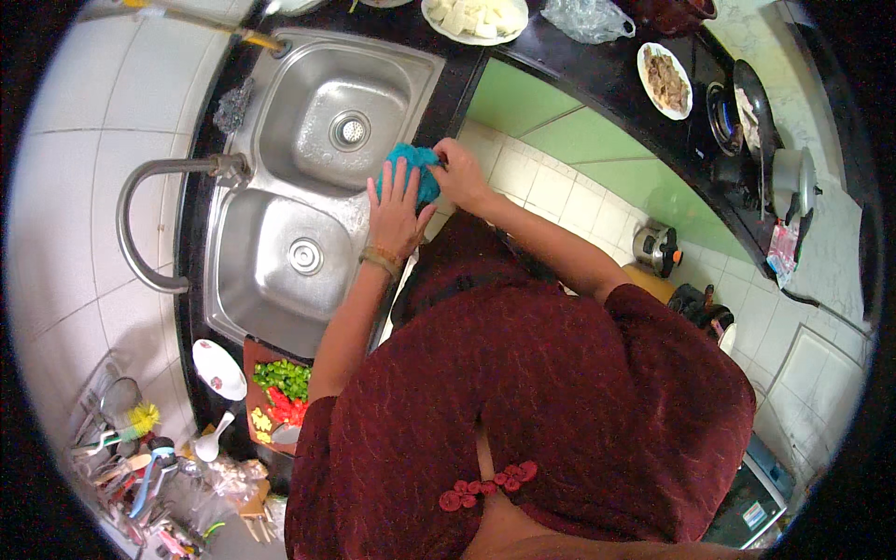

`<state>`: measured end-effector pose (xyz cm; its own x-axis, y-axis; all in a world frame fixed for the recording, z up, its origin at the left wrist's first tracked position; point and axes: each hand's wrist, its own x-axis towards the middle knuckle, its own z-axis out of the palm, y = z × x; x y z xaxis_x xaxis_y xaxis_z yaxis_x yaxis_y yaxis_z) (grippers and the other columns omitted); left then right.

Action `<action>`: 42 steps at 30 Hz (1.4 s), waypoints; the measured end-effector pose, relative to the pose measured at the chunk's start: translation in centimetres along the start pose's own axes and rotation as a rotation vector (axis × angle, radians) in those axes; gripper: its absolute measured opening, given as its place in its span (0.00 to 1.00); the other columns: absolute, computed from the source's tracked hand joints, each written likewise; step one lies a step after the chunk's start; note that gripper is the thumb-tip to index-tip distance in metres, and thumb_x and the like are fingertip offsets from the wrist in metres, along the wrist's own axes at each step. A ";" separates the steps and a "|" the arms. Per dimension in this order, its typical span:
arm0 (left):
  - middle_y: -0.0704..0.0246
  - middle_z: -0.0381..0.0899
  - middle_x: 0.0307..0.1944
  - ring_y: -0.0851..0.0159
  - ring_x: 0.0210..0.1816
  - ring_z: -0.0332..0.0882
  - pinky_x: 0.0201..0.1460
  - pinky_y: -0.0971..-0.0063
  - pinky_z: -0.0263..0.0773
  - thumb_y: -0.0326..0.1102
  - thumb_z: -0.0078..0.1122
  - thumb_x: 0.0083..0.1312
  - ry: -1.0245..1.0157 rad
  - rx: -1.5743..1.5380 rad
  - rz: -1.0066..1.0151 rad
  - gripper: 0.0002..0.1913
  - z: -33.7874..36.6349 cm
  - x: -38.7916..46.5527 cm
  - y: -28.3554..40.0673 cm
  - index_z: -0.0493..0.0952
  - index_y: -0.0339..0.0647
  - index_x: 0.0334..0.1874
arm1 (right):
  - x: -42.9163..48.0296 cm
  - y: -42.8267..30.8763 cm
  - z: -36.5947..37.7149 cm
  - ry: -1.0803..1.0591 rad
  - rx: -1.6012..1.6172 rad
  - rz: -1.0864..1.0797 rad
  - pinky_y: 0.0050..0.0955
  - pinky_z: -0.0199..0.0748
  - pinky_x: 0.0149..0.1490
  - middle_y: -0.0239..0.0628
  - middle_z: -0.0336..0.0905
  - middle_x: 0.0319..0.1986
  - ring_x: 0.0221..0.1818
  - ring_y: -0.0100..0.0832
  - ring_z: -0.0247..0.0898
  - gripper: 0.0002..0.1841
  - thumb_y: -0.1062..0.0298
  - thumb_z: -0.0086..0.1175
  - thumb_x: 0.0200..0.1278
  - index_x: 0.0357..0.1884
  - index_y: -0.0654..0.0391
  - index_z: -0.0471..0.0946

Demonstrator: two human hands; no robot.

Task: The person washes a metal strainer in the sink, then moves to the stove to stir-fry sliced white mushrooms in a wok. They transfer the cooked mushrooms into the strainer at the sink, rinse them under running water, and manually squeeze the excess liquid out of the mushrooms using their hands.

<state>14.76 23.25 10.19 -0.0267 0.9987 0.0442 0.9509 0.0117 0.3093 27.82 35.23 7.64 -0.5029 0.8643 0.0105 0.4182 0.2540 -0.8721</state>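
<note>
A blue-green cloth (408,155) lies bunched at the front rim of a double-bowl stainless steel sink (360,203). My left hand (397,210) rests flat on the cloth with its fingers spread. At the cloth's right edge, my right hand (458,171) pinches it between thumb and fingers. Both sink bowls hold only a drain strainer each, and droplets wet the far bowl (329,105). A curved metal faucet (140,168) stands behind the sink, turned toward the tiled wall.
Left of the sink, a cutting board (253,364) bears chopped green and red peppers. A flowered white dish (219,369) sits beside it. A plate of white pieces (476,17), a plate of cooked meat (665,80) and a wok (756,105) stand on the black counter.
</note>
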 end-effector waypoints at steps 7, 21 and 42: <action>0.58 0.49 0.75 0.48 0.75 0.44 0.72 0.40 0.41 0.51 0.51 0.67 0.096 0.070 0.046 0.33 2.3 10.5 0.6 0.62 0.41 0.70 | 7.7 2.1 -5.0 0.201 -0.026 0.001 0.38 0.74 0.43 0.48 0.78 0.35 0.39 0.45 0.77 0.12 0.72 0.60 0.55 0.40 0.63 0.74; 0.56 0.53 0.73 0.46 0.74 0.46 0.73 0.46 0.44 0.37 0.48 0.70 0.095 0.085 0.111 0.24 4.7 23.8 3.4 0.64 0.38 0.67 | 8.7 9.9 -12.1 0.315 0.026 0.134 0.37 0.74 0.44 0.46 0.76 0.37 0.37 0.41 0.75 0.10 0.71 0.55 0.58 0.41 0.62 0.76; 0.53 0.61 0.67 0.46 0.67 0.59 0.67 0.45 0.53 0.40 0.55 0.67 0.361 -0.003 0.269 0.22 10.9 31.4 15.8 0.71 0.43 0.62 | -6.2 14.2 -20.7 0.313 0.220 0.595 0.30 0.73 0.39 0.39 0.81 0.30 0.31 0.29 0.74 0.11 0.64 0.52 0.63 0.39 0.60 0.80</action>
<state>32.34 55.37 6.10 0.1154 0.8846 0.4518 0.9377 -0.2470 0.2442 52.51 42.46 5.32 0.0184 0.9216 -0.3877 0.3752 -0.3658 -0.8517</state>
